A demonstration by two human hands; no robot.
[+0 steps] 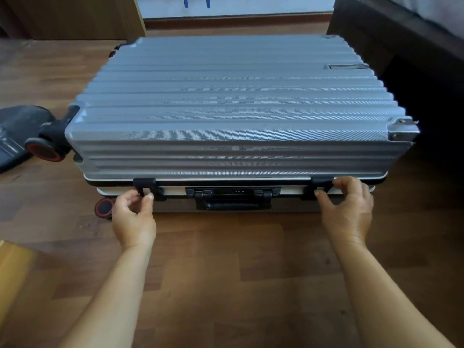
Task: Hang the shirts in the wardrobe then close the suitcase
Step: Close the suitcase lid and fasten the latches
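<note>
A ribbed silver suitcase (233, 104) lies flat on the wooden floor with its lid down. Its front side faces me, with a black carry handle (232, 200) in the middle and a black latch near each end. My left hand (134, 217) pinches the left latch (144, 188) between thumb and fingers. My right hand (349, 209) has its fingertips on the right latch (320, 184). No shirts are in view.
Black wheels with red hubs (47, 150) stick out at the suitcase's left end. A dark object (17, 131) lies on the floor to the left. A dark bed frame (401, 46) stands close on the right, and a wooden cabinet (75, 16) at the back left.
</note>
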